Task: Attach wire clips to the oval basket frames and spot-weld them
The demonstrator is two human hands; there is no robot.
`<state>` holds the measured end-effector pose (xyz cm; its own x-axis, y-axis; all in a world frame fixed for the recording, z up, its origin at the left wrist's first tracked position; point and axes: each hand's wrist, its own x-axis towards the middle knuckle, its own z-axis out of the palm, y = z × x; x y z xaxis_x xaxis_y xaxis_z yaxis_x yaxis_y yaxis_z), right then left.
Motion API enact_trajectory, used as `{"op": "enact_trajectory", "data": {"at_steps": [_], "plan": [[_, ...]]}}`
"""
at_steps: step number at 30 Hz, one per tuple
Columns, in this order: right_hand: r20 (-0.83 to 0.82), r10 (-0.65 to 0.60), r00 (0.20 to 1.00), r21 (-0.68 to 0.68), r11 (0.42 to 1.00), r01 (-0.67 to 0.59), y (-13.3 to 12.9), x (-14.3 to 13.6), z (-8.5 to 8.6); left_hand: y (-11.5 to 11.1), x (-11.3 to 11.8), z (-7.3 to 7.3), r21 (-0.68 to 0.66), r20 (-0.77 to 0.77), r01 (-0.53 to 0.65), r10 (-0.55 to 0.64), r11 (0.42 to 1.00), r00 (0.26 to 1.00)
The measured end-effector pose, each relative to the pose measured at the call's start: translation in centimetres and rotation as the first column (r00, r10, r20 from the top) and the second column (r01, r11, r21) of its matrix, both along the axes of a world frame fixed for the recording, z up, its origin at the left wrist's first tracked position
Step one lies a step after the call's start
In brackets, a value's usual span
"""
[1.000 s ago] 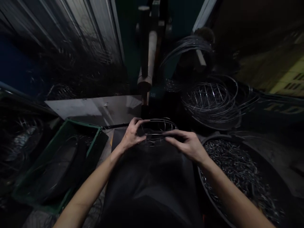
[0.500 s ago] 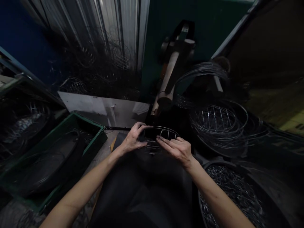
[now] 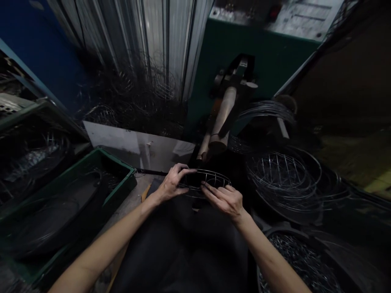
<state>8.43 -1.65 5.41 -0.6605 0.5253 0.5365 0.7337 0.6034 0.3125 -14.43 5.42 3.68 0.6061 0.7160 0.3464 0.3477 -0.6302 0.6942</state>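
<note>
Between my hands is a round wire basket, a shallow frame of thin metal rings joined by short upright wires. My left hand grips its left side, fingers along the upper ring and thumb lower down. My right hand is closed at its right side, fingers pointing inward across the wires; the thumb is mostly hidden. Just beyond the basket, a machine's thick cylindrical arm points toward me, its blunt end near the basket but apart from it. The basket's lower part is dark and hard to make out.
On the right, a pile of wire frames lies beside a tub of small metal pieces; a wire coil hangs above. On the left stands a green crate. A pale board fronts a heap of wire baskets.
The view has tilted up, so the machine's upper panel now shows. The basket lies flatter to my view, and both hands still hold it.
</note>
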Motion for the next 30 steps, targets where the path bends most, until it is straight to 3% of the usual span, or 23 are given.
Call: {"op": "enact_trajectory", "data": {"at_steps": [5,15,22,30], "plan": [[0.001,0.006,1.000,0.027,1.000,-0.006,1.1,0.4,-0.6,1.1,0.2,-0.4,0.021,0.026,0.020,-0.020,1.000,0.999],[0.028,0.009,1.000,0.083,0.997,-0.011,3.0,0.2,0.6,3.2,1.1,-1.3,0.081,0.054,-0.023,0.019,0.996,0.998],[0.037,-0.007,0.999,0.101,0.995,0.003,3.2,0.3,0.3,3.7,1.3,-1.4,0.070,0.038,-0.013,0.010,0.997,0.999],[0.040,-0.047,0.998,0.124,0.991,0.042,2.8,0.3,-0.5,3.7,1.5,-2.0,0.169,-0.013,-0.031,0.034,0.985,0.999]]}}
